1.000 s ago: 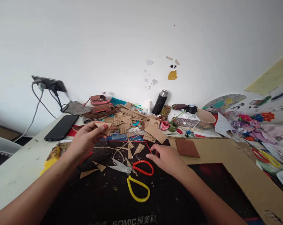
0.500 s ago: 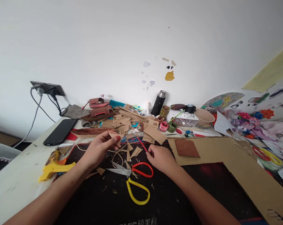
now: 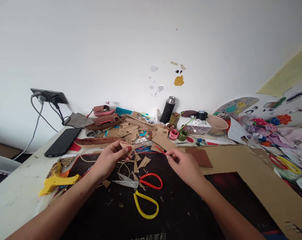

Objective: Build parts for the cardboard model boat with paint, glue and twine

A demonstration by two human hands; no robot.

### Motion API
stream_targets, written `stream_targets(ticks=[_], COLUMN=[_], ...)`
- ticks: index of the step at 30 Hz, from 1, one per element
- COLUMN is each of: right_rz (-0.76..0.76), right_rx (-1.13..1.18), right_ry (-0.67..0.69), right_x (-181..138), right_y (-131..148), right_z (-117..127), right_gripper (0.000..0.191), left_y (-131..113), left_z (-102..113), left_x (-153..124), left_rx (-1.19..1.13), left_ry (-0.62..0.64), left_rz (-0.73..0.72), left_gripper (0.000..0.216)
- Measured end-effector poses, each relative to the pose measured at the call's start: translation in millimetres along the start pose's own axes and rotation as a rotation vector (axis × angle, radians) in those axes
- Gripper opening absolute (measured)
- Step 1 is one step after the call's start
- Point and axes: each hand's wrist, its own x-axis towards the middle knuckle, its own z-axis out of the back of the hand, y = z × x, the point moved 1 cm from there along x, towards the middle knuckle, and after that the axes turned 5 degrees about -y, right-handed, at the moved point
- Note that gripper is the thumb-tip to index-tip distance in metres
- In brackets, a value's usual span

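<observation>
Between the fingers and thumb of my left hand [image 3: 113, 156] is a small piece of cardboard [image 3: 126, 145]. A red spot shows at the thumb tip; I cannot make out what it is. My right hand [image 3: 183, 163] pinches a thin red stick [image 3: 160, 149], its free end pointing up and left towards the cardboard but apart from it. Below the hands, scissors [image 3: 138, 185] with one red and one yellow handle lie on the black mat [image 3: 111, 216], blades spread. Cardboard scraps [image 3: 144, 162] and a loop of string [image 3: 124, 168] lie just beyond them.
A yellow glue gun [image 3: 58, 180] and a black phone [image 3: 63, 142] lie on the left. Brown model boats [image 3: 104, 122] and a heap of cardboard strips [image 3: 133, 125] stand behind. Paint jars [image 3: 183, 134] and a black flask [image 3: 168, 110] are farther back. A large cardboard sheet [image 3: 253, 176] lies right.
My right hand has moved right and slightly up with the red stick, away from the left hand. The left hand has shifted slightly right, still holding the cardboard piece.
</observation>
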Motion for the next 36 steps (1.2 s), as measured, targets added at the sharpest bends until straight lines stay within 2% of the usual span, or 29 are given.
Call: stream_targets(ticks=[4, 8, 17, 22, 25, 27, 30, 36], right_rz=[0.019, 0.018, -0.003, -0.004, 0.058, 0.114, 0.171, 0.269], right_rx=[-0.014, -0.013, 0.279, 0.324, 0.290, 0.243, 0.154, 0.011], right_ry=[-0.003, 0.051, 0.096, -0.065, -0.179, -0.207, -0.143, 0.046], right_x=[-1.8, -3.3, -2.9, 3.3, 4.2, 3.7, 2.2, 2.6], right_y=[2.7, 3.3, 2.0, 2.1, 3.0, 4.1, 5.2, -0.9], right_z=[6.2, 2.2, -21.4, -8.2, 3.8, 8.3, 3.8, -28.2], right_gripper=[0.023, 0.018, 0.016, 0.024, 0.025, 0.023, 0.020, 0.025], left_y=[3.3, 6.9, 13.1, 13.2, 14.4, 16.3, 19.4, 23.7], left_z=[-0.6, 0.3, 1.3, -3.2, -7.7, -10.7, -14.7, -17.7], left_x=[1.4, 2.7, 5.9, 7.7, 10.1, 11.7, 13.2, 15.0], left_rx=[0.019, 0.029, 0.043, 0.070, 0.067, 0.060, 0.069, 0.072], left_ry=[0.022, 0.034, -0.011, -0.017, -0.019, -0.013, 0.006, 0.026], left_rz=[-0.009, 0.006, 0.029, 0.034, 0.050, 0.054, 0.048, 0.034], left_gripper=[0.039, 0.041, 0.044, 0.045, 0.045, 0.044, 0.041, 0.037])
